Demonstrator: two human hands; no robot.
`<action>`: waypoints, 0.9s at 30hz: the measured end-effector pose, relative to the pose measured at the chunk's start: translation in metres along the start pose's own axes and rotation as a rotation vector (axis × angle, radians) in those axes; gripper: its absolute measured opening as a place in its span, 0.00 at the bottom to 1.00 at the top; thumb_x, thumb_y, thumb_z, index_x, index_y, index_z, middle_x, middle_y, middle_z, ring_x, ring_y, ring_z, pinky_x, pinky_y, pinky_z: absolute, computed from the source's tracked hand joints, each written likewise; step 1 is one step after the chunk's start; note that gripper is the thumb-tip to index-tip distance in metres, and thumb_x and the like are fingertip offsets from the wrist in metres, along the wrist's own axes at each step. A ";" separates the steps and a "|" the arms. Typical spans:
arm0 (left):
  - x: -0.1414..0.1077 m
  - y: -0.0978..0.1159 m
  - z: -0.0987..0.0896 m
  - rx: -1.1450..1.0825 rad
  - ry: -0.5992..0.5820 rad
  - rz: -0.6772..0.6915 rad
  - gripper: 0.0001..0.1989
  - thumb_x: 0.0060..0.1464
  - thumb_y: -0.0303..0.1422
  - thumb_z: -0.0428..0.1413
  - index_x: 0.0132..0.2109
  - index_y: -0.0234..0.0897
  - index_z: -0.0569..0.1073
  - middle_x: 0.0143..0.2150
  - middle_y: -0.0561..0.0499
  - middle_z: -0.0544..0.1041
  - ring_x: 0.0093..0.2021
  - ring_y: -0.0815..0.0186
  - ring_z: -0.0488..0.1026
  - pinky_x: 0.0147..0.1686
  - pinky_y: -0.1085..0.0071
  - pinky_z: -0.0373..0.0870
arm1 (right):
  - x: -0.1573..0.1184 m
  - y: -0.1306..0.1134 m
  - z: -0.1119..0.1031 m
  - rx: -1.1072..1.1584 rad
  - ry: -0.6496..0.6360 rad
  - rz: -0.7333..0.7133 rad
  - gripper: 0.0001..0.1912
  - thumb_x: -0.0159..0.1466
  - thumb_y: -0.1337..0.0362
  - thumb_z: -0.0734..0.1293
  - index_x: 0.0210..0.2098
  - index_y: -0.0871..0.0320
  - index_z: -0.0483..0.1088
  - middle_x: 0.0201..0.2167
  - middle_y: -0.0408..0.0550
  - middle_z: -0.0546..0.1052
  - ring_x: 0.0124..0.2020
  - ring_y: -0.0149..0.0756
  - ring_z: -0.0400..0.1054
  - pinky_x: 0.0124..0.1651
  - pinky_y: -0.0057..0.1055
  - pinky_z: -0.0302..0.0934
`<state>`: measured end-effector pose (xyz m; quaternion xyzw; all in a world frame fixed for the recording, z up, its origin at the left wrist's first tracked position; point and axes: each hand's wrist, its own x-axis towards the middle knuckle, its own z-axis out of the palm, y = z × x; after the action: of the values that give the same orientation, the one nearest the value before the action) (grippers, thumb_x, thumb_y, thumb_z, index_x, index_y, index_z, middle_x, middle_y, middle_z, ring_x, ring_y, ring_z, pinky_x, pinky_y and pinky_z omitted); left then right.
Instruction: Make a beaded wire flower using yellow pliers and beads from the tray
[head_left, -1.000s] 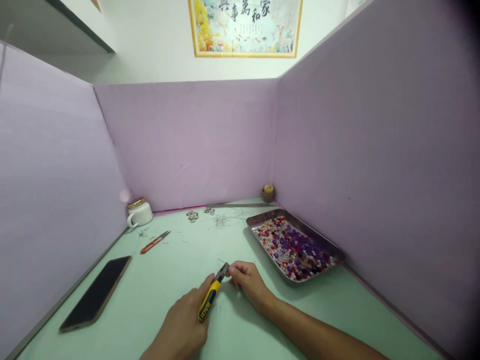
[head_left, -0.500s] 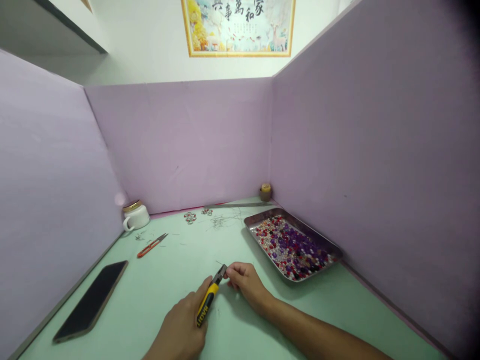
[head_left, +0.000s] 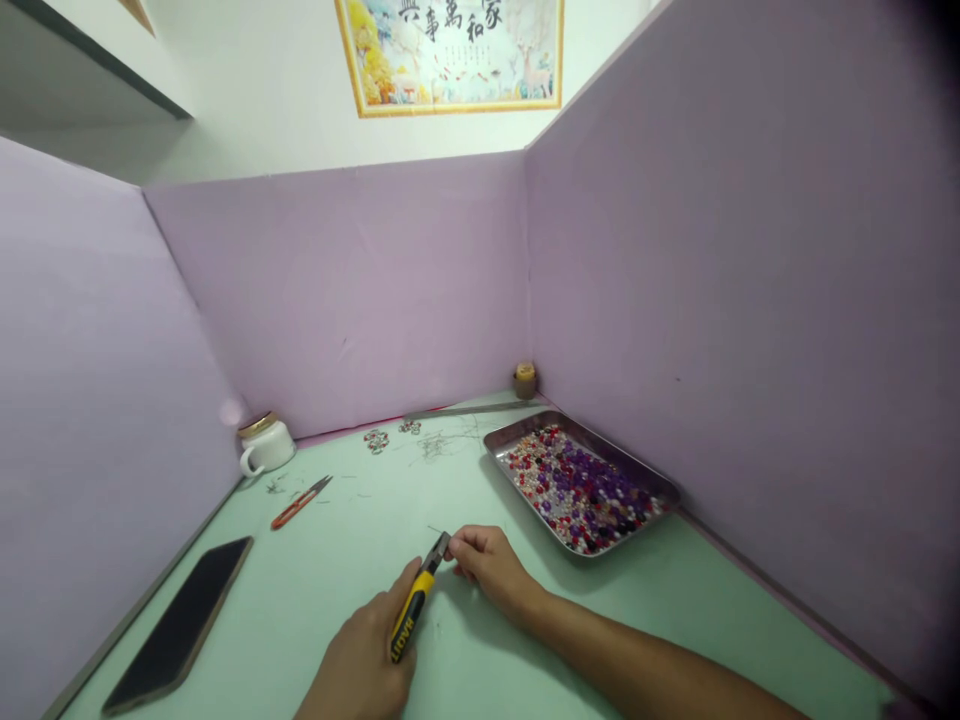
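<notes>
My left hand [head_left: 369, 645] is wrapped round the yellow and black handles of a pair of pliers [head_left: 422, 592]. The jaws of the pliers point up and to the right, touching the fingertips of my right hand [head_left: 489, 565]. Thumb and forefinger of that hand are pinched together at the jaws; what lies between them is too small to make out. A short, thin wire [head_left: 436, 529] sticks out to the left of the jaws. Both hands are just above the pale green table [head_left: 480, 670].
Right of my hands lies a metal tray [head_left: 517, 490] of mixed beads. Orange thread snips [head_left: 300, 503], a black phone [head_left: 180, 625] and a white lidded mug [head_left: 268, 445] are at left. Farther back are thin wires [head_left: 431, 446], small beaded rings [head_left: 376, 440] and a small jar [head_left: 525, 379].
The whole view has shifted and tilted slightly. My hands and the pliers keep nearly the same pose, with the jaws still at my right fingertips.
</notes>
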<state>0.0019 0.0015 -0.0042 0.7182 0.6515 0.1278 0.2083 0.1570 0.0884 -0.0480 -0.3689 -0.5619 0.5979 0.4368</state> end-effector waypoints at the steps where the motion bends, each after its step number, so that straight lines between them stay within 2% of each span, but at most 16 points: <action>1: 0.000 0.000 0.000 -0.004 -0.002 0.002 0.38 0.39 0.21 0.45 0.61 0.43 0.53 0.54 0.51 0.68 0.54 0.61 0.63 0.50 0.71 0.58 | 0.001 0.001 0.000 -0.008 0.006 0.000 0.10 0.51 0.62 0.60 0.21 0.63 0.68 0.10 0.36 0.58 0.15 0.25 0.50 0.21 0.24 0.45; 8: 0.007 -0.004 0.002 -0.046 -0.007 0.034 0.39 0.35 0.21 0.46 0.60 0.38 0.55 0.56 0.53 0.66 0.56 0.64 0.61 0.54 0.74 0.55 | 0.002 0.001 0.000 -0.044 0.044 0.002 0.09 0.52 0.66 0.60 0.21 0.64 0.69 0.11 0.37 0.60 0.15 0.25 0.53 0.21 0.23 0.47; 14: 0.009 -0.003 0.002 -0.065 -0.025 0.035 0.39 0.35 0.21 0.46 0.60 0.31 0.55 0.58 0.51 0.63 0.58 0.64 0.58 0.57 0.73 0.51 | 0.003 0.003 -0.002 -0.080 0.045 -0.026 0.10 0.53 0.68 0.59 0.21 0.64 0.70 0.11 0.37 0.59 0.15 0.24 0.52 0.20 0.22 0.47; 27: 0.011 -0.007 0.004 -0.063 -0.028 0.039 0.39 0.35 0.21 0.45 0.60 0.31 0.54 0.58 0.50 0.62 0.59 0.65 0.57 0.58 0.70 0.50 | 0.004 0.005 -0.001 -0.091 0.041 -0.032 0.10 0.53 0.68 0.59 0.22 0.64 0.70 0.12 0.38 0.60 0.15 0.25 0.52 0.19 0.22 0.46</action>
<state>-0.0007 0.0121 -0.0118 0.7255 0.6301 0.1422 0.2377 0.1564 0.0925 -0.0529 -0.3917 -0.5853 0.5569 0.4404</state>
